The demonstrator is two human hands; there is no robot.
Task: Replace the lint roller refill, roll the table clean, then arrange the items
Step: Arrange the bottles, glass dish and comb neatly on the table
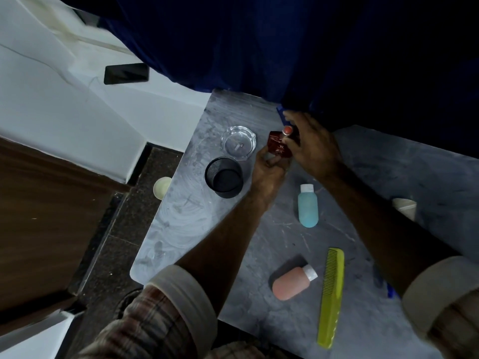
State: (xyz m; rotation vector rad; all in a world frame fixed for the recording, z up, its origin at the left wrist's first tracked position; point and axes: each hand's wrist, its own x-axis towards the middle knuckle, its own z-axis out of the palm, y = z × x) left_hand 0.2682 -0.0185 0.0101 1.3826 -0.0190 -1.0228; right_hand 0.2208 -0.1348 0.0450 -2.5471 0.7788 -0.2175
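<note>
Both hands meet at the far side of the grey table (197,218). My left hand (267,169) grips a small dark red bottle (278,146) from below. My right hand (311,143) pinches its round red cap (287,130) from above. A blue edge (281,115) shows just behind my right hand, mostly hidden. On the table lie a blue squeeze bottle (307,207), a pink squeeze bottle (291,282) and a yellow-green comb (331,296). No lint roller is clearly seen.
A clear glass ashtray (238,142) and a black mesh cup (224,176) stand left of my hands. A dark blue curtain (259,42) hangs behind the table. A white object (404,207) sits at the right. A phone (126,73) lies on the white ledge.
</note>
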